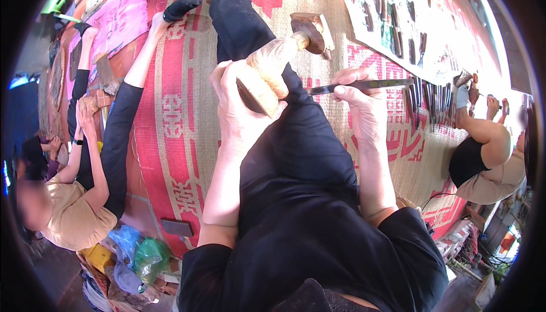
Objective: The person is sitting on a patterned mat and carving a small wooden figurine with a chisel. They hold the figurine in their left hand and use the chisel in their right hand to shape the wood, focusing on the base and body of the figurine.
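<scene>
Carving (269,65) of pale wood is what I have mid-view, held above the wearer's dark trousers (296,141), its flat end turned toward the chest. The left hand (239,93) is closed around that end, fingers along the carving's left side and thumb at its near edge. Just beyond its far tip I can see a dark brown wooden piece (310,32), though I can't tell whether the two are joined. To the carving's right, the right hand (361,91) pinches a dark, narrow tool (382,83) between thumb and fingers, the tip pointing back at the carving and, as I see it, apart from it. Farther right of it, I make out a row of slim tools (429,100) on the red and straw-coloured mat (182,136), with more on a pale sheet (367,34) beyond. Well apart from the carving, one seated person (79,209) is to its left and another person (489,170) to its right.
</scene>
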Demonstrator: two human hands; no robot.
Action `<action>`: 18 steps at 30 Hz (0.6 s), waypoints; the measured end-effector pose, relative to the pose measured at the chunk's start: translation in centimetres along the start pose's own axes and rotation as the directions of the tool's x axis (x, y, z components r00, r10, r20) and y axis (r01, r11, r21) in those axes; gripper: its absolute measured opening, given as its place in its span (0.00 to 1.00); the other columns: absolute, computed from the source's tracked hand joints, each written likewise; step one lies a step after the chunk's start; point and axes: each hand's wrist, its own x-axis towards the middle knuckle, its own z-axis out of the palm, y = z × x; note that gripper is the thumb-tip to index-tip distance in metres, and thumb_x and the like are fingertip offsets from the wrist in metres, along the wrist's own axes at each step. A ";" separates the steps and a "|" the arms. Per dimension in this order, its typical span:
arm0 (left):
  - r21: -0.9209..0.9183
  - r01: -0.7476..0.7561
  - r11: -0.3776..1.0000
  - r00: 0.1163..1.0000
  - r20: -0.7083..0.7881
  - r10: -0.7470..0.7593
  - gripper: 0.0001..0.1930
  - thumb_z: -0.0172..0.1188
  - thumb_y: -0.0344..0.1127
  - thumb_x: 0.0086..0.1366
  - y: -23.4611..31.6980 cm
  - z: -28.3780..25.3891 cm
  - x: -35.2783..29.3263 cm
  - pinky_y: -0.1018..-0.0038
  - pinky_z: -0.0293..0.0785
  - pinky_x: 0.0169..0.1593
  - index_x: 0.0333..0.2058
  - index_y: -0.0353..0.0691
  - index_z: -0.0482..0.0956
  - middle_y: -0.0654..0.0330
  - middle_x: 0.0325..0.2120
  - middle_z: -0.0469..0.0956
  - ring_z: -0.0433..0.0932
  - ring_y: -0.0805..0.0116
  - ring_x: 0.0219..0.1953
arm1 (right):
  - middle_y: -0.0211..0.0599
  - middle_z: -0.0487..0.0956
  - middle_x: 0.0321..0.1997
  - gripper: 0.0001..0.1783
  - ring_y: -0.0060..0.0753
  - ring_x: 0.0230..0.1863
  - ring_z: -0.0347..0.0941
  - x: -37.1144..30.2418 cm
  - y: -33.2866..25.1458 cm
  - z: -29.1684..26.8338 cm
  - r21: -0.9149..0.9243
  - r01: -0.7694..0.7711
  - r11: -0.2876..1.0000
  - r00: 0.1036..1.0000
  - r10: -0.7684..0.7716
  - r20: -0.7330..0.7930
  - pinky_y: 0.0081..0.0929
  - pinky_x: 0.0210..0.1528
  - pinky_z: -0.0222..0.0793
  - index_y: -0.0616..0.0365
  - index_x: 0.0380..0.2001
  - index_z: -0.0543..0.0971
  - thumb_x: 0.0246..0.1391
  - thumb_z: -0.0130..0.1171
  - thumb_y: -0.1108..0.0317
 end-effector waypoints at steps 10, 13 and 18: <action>0.069 -0.122 0.990 0.992 -0.019 0.123 0.52 0.80 0.29 0.29 0.3 0.0 -0.3 0.56 0.64 0.58 0.56 0.42 0.58 0.49 0.54 0.60 0.62 0.48 0.57 | 0.38 0.80 0.28 0.09 0.25 0.26 0.77 0.6 0.5 2.3 0.054 -0.117 0.992 0.993 0.116 0.015 0.20 0.32 0.73 0.62 0.30 0.78 0.42 0.65 0.80; 0.113 -0.162 0.980 0.986 -0.006 0.164 0.52 0.79 0.29 0.29 0.5 -0.6 -0.2 0.56 0.64 0.58 0.56 0.42 0.58 0.49 0.54 0.60 0.62 0.48 0.57 | 0.37 0.80 0.28 0.09 0.25 0.25 0.77 0.8 0.5 2.7 0.080 -0.113 0.990 0.993 0.112 0.026 0.19 0.31 0.73 0.63 0.30 0.78 0.43 0.65 0.79; 0.121 -0.090 0.989 0.996 0.023 0.087 0.51 0.79 0.28 0.30 0.0 -0.4 -0.8 0.55 0.66 0.57 0.56 0.43 0.59 0.48 0.54 0.60 0.63 0.47 0.56 | 0.41 0.80 0.31 0.09 0.27 0.27 0.76 1.1 1.4 3.4 0.135 -0.161 0.978 0.984 0.147 0.103 0.22 0.32 0.73 0.62 0.31 0.77 0.43 0.66 0.79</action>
